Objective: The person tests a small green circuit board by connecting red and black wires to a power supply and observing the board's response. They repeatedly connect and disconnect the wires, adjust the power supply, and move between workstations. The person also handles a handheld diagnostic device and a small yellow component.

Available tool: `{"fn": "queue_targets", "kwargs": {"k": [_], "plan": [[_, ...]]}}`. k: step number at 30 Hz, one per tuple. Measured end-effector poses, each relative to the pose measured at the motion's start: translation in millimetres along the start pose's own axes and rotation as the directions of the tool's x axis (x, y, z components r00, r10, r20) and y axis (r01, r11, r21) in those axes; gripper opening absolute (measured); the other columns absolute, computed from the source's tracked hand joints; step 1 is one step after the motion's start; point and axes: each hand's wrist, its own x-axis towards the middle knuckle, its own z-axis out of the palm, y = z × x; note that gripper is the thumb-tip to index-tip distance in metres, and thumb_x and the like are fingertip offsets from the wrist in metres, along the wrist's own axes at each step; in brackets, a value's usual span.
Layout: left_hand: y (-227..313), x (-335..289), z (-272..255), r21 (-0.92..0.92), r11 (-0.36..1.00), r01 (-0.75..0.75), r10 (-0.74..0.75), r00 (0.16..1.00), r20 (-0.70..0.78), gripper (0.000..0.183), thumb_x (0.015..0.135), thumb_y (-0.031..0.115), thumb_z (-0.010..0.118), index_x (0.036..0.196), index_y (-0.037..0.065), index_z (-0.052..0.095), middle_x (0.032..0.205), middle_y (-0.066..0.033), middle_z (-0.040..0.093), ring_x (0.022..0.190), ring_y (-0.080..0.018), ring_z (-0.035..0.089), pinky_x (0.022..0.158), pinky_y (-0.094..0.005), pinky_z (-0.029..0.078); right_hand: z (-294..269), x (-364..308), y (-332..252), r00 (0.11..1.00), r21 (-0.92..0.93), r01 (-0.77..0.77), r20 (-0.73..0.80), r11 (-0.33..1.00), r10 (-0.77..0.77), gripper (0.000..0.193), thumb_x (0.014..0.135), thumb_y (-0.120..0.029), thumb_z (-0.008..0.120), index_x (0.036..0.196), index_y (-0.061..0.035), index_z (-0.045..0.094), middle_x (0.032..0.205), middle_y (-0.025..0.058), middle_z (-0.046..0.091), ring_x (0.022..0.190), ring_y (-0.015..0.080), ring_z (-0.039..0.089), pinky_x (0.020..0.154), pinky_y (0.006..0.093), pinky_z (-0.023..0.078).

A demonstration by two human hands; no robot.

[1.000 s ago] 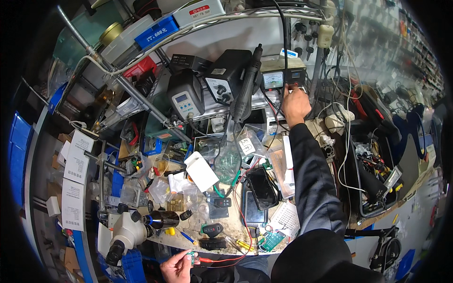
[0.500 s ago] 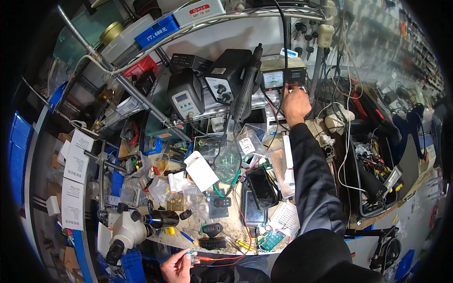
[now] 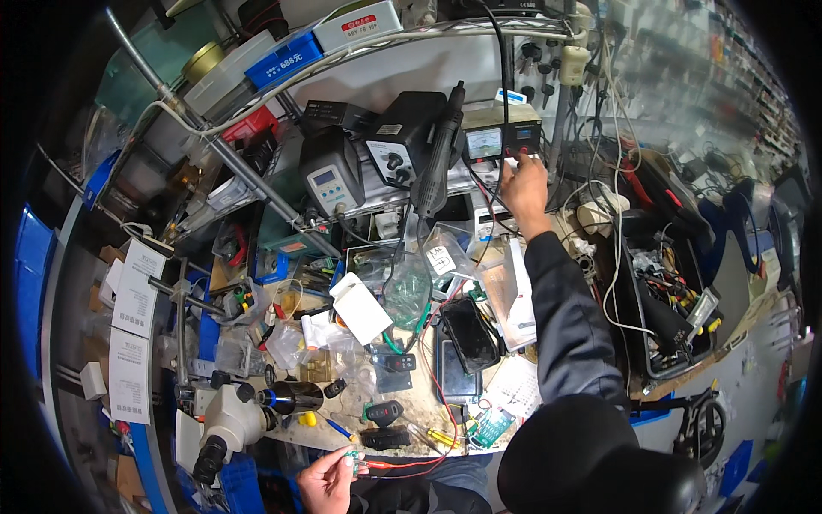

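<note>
L hand is low in the view, just in front of the edge of the bench, and it grips a small green PCB btwn thumb and fingers. The PCB is at the fingertips, on upper right side of this hand; part of it is hidden. A red clip is just to the right of the PCB, w/ a red wire which goes right, then bends up over the bench.

R hand is well apart from the PCB, at the front of a power supply box. Its fingers are bent at the lower part of this front; if they pinch a knob, I cannot tell. A needle meter is just left of them.

Nr L hand, on the bench: blue pen and black key fob.
</note>
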Motion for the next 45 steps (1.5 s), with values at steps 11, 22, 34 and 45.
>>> {"fn": "queue_targets", "kwargs": {"k": [11,22,34,45], "plan": [[-1.7,19.0,-23.6,-0.234,0.97,-0.064,0.107,0.979,0.176,0.021,0.091,0.001,0.055,0.108,-0.01,0.061,0.091,-0.0155,0.068,0.074,-0.0165,0.067,0.068,-0.0263,0.055,-80.4,-81.8,-9.1,0.982,0.189,0.186,-0.06,0.964,-0.178,0.025,0.082,-0.011,0.062,0.104,0.0004,0.063,0.105,0.0201,0.059,0.101,0.0369,0.055,0.091,0.0408,0.043],[-18.6,25.0,-42.9,-0.369,0.929,-0.019,0.098,0.976,0.197,0.024,0.092,0.001,0.056,0.114,-0.008,0.059,0.098,-0.0149,0.067,0.079,-0.0144,0.065,0.075,-0.0261,0.054,-151.7,-270.7,-42.0,0.906,-0.024,0.421,-0.042,0.907,-0.422,0.034,0.081,0.001,0.061,0.114,0.0,0.055,0.105,0.019,0.059,0.094,0.0323,0.059,0.082,0.0381,0.049],[-30.3,19.3,-43.7,-0.414,0.908,0.058,0.003,0.989,0.145,0.024,0.092,0.005,0.057,0.114,-0.006,0.059,0.097,-0.0142,0.067,0.079,-0.0153,0.066,0.073,-0.0262,0.054,-59.7,-368.7,-24.3,0.889,-0.236,0.045,0.452,0.971,0.069,0.062,0.077,-0.022,0.068,0.118,0.0152,0.04,0.101,0.0319,0.049,0.091,0.0442,0.054,0.081,0.0471,0.046],[-37.7,23.3,-73.5,-0.455,0.887,0.072,-0.075,0.997,0.012,0.027,0.093,0.008,0.055,0.116,-0.007,0.056,0.097,-0.0161,0.067,0.076,-0.0178,0.066,0.068,-0.0274,0.057,-23.5,-370.5,-29.9,0.898,-0.61,0.014,0.357,0.792,0.258,0.063,0.085,-0.022,0.058,0.134,0.0077,0.032,0.113,0.0341,0.045,0.104,0.043,0.049,0.09,0.0474,0.042]]}}
